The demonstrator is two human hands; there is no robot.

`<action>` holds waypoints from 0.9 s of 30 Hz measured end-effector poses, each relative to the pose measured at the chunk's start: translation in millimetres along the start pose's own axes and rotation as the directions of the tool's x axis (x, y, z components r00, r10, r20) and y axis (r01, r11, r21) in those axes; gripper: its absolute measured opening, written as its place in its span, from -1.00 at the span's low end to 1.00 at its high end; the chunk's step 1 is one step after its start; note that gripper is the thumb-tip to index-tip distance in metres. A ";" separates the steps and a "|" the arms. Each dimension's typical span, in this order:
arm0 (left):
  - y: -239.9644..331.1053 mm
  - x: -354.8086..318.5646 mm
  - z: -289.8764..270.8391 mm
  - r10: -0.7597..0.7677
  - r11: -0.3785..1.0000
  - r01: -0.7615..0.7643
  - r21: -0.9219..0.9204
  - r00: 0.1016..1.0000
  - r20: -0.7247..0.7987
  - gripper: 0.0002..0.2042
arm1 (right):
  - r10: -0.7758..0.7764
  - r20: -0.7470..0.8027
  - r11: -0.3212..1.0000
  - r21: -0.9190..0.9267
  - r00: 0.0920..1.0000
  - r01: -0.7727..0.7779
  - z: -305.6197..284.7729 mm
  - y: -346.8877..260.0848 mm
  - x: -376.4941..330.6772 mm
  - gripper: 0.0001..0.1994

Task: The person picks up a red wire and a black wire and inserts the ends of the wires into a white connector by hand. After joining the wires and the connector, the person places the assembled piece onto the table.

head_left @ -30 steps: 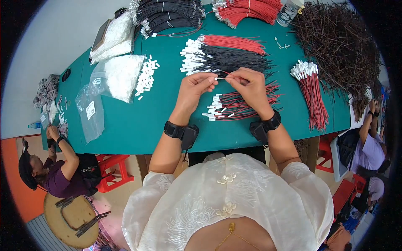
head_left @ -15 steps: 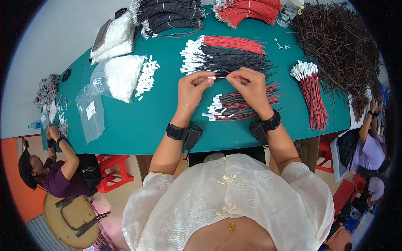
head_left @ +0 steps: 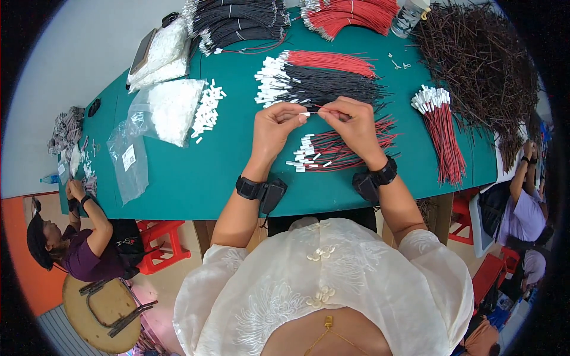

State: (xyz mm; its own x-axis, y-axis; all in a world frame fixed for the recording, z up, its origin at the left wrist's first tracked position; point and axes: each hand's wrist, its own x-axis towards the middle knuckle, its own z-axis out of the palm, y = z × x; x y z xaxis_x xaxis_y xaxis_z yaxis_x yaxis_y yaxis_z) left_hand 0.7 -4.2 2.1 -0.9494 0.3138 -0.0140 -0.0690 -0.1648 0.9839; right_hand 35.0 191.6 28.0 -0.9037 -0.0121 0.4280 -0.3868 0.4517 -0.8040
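Connector (head_left: pixel 305 113), small and white, is sitting above the counter (head_left: pixel 208 178), where we are clamping it in the thumb and fingers of our left hand (head_left: pixel 273 127). Its long axis is running roughly left-right, one end pointing toward our right hand (head_left: pixel 354 123), which is pinching a red wire (head_left: pixel 316 107).

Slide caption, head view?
Left hand pinching a white connector, right hand a red wire, over a green table.

L head cam, fisheye, looks dn @ fingers (head_left: pixel 287 107), nr
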 end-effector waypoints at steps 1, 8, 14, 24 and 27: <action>0.0 0.0 0.3 0.000 1.000 0.000 0.000 1.000 0.001 -0.83 | 0.000 -0.001 1.000 0.000 1.000 0.000 0.0 -0.3 -0.1 -0.93; -2.9 0.1 0.2 -0.008 0.999 0.010 -0.035 0.999 0.050 -0.83 | 0.003 0.051 0.999 0.033 0.999 -0.004 -0.3 0.0 -0.4 -0.94; -5.5 0.5 -0.6 -0.004 1.000 0.006 -0.028 0.997 0.075 -0.84 | -0.012 0.058 0.999 0.043 0.998 0.010 1.1 3.5 -0.8 -0.93; 1.7 0.2 2.3 0.007 0.999 -0.005 -0.031 0.998 0.066 -0.87 | -0.001 0.089 0.999 0.044 0.996 -0.003 1.5 2.1 0.0 -0.90; 13.0 -1.6 1.6 0.064 0.993 -0.065 0.099 0.998 0.016 -0.86 | 0.005 0.135 1.000 0.007 0.991 -0.006 2.1 3.8 3.0 -0.88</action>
State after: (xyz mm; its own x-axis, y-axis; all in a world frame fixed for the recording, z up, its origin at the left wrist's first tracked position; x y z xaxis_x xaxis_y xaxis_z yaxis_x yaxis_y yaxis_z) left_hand 1.9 -5.3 15.3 -0.9467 0.3179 0.0520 0.0238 -0.0918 0.9955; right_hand 30.3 191.4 25.3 -0.9223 -0.1304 0.3638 -0.3823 0.4452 -0.8097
